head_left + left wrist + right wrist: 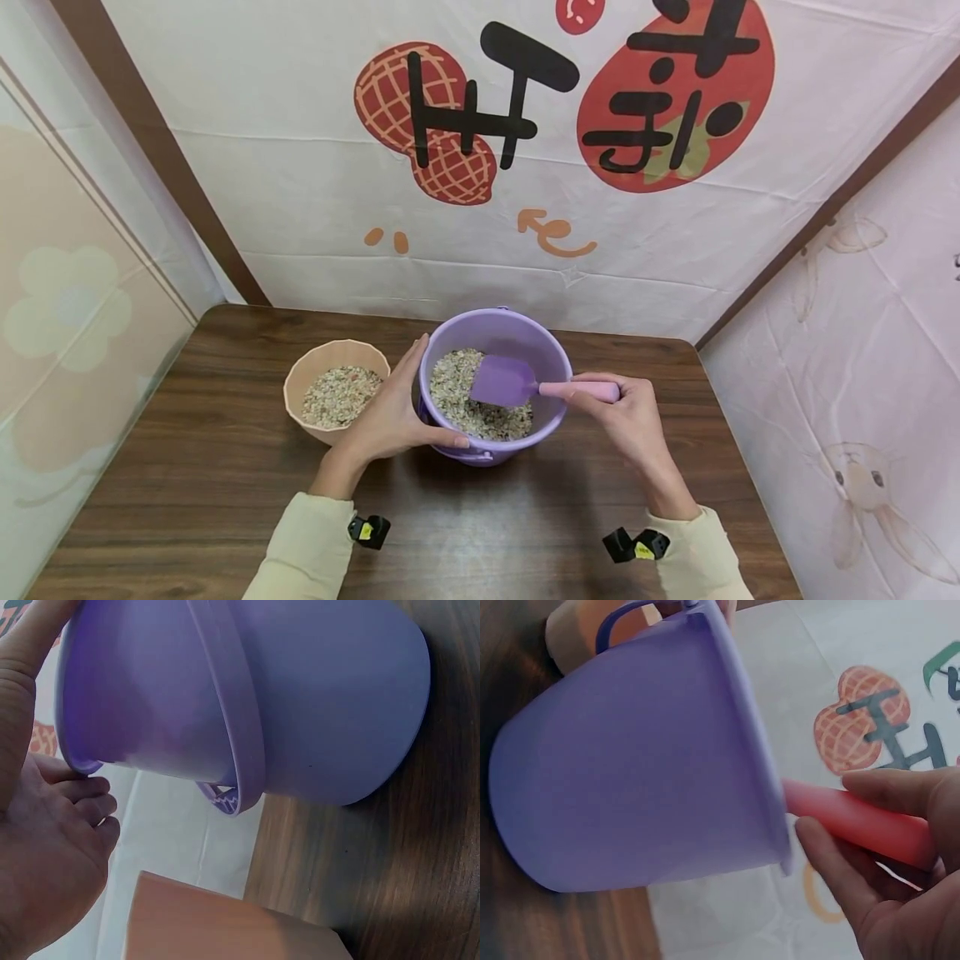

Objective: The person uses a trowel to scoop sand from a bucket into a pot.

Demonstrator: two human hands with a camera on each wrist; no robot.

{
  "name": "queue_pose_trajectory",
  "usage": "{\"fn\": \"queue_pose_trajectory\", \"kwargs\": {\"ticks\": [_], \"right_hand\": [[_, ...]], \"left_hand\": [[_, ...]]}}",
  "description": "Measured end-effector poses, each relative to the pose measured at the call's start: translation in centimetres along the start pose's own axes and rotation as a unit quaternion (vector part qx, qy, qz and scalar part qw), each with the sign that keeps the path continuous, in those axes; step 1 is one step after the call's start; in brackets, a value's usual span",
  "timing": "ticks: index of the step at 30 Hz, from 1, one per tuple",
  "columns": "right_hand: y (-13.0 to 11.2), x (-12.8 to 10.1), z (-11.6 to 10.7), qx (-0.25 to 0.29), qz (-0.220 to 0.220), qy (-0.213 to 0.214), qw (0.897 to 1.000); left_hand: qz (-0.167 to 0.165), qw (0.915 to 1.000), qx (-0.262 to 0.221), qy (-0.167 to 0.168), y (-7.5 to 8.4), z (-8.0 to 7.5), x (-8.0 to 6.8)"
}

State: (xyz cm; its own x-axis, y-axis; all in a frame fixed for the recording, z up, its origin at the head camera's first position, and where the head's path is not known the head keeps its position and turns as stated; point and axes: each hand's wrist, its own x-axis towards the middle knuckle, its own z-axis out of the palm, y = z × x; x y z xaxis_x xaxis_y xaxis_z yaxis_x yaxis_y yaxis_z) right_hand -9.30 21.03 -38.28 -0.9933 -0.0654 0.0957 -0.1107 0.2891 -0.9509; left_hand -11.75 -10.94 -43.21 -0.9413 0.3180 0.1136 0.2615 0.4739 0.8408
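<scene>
Bucket (495, 327) on worktop (187, 475), near middle of far edge; grain (450, 396) in it. Bowl (296, 396) left of bucket, toward far left corner, grain inside. Left hand (393, 417) between them, at bucket's left rim. Scoop (502, 382): blade inside bucket, handle over right rim, in right hand (633, 417). Printed cloth (300, 192) behind far edge.

Both arms (303, 546) reach forward. The left hand (393, 417) spreads its thumb (448, 437) wide; the right hand (627, 415) pinches with bent fingers (836, 859).
</scene>
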Motion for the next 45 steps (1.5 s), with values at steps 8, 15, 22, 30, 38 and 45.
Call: {"fn": "queue_pose_trajectory", "kwargs": {"ticks": [8, 15, 22, 30, 38, 45], "right_hand": [[-2.6, 0.2, 0.1, -0.154, -0.023, -0.025, 0.987], [-2.8, 0.7, 1.1, -0.195, -0.004, -0.041, 0.980], [-2.2, 1.3, 2.1, -0.153, -0.001, -0.036, 0.988], [-1.3, 1.9, 3.1, -0.102, 0.035, -0.021, 0.994], [-0.7, 2.5, 3.7, -0.073, 0.039, 0.001, 0.997], [-0.2, 3.0, 3.6, -0.057, 0.028, -0.008, 0.998]], "left_hand": [[0.002, 1.0000, 0.001, -0.001, 0.0, 0.0, 0.0], [0.005, 1.0000, 0.007, 0.005, -0.2, 0.0, 0.1], [0.013, 0.9999, 0.006, 0.009, -0.4, 0.2, 0.2], [0.014, 0.9999, -0.004, 0.007, -0.2, 0.1, 0.2], [0.018, 0.9998, -0.010, 0.009, -0.2, 0.1, 0.2], [0.015, 0.9999, -0.002, 0.007, -0.2, 0.1, 0.2]]}}
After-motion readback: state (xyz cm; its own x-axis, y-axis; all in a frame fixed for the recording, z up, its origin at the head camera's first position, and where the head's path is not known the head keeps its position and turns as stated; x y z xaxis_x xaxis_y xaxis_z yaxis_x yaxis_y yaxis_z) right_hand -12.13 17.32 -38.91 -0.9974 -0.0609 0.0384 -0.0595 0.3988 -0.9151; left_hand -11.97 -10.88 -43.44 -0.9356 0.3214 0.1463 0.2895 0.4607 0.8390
